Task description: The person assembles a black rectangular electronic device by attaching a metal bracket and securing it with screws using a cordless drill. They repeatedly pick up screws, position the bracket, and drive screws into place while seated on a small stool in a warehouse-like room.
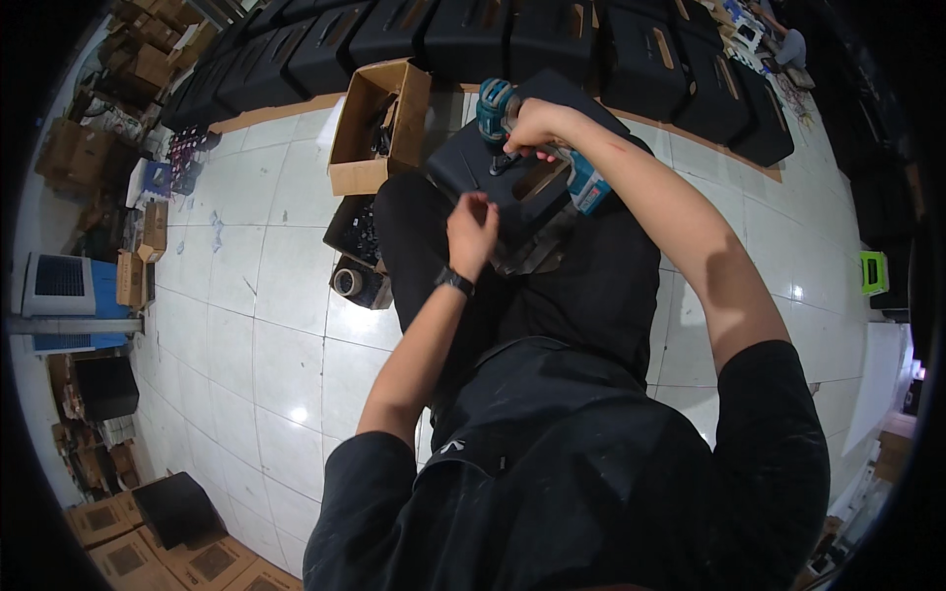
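My right hand (537,128) grips a teal and black cordless drill (496,106), its head turned down toward a black box-shaped cabinet (456,161) between my legs. The drill's tip meets or hovers just over a small dark fitting (506,165) on the cabinet's upper face; contact cannot be made out. Beside it is a slot (540,181) with a tan inside. Close to the cabinet's near left side, my left hand (471,234) has its fingers curled together. Whatever those fingers hold, if anything, is too small to name. A thin dark rod-like shape (470,167) shows on the cabinet.
An open cardboard box (360,177) with dark parts inside stands left of the cabinet. Nearer my left leg are a box of small black parts (357,231) and a tape-like roll (347,283). Similar black cabinets (468,39) line the back. White tiles (217,325) cover the floor.
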A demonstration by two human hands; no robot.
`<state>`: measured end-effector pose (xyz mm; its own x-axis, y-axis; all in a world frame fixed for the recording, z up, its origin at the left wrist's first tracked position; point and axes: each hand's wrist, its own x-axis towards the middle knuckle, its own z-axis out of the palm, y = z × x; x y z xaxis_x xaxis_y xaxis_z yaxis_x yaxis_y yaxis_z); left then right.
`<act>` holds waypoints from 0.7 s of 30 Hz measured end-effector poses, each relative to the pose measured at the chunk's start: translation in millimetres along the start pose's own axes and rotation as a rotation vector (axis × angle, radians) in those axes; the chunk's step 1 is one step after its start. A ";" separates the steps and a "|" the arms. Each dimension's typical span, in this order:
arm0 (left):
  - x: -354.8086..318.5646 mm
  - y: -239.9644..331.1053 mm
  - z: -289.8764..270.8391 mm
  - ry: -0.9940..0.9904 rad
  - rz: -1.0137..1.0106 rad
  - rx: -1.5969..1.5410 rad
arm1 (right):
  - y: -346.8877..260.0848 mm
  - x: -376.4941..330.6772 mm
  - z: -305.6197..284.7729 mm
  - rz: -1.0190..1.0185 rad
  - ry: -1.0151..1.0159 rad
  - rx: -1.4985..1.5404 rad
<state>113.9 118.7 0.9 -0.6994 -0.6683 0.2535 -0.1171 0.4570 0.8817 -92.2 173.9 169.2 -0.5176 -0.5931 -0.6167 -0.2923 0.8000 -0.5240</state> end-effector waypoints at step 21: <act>97.2 -49.5 47.3 -0.154 0.136 0.327 | 27.4 -15.5 -21.6 -0.037 0.037 0.168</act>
<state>18.4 58.9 -36.9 -0.8189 -0.5040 0.2746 -0.2171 0.7149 0.6647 -109.6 206.9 177.1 -0.5391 -0.6158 -0.5747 -0.1753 0.7493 -0.6386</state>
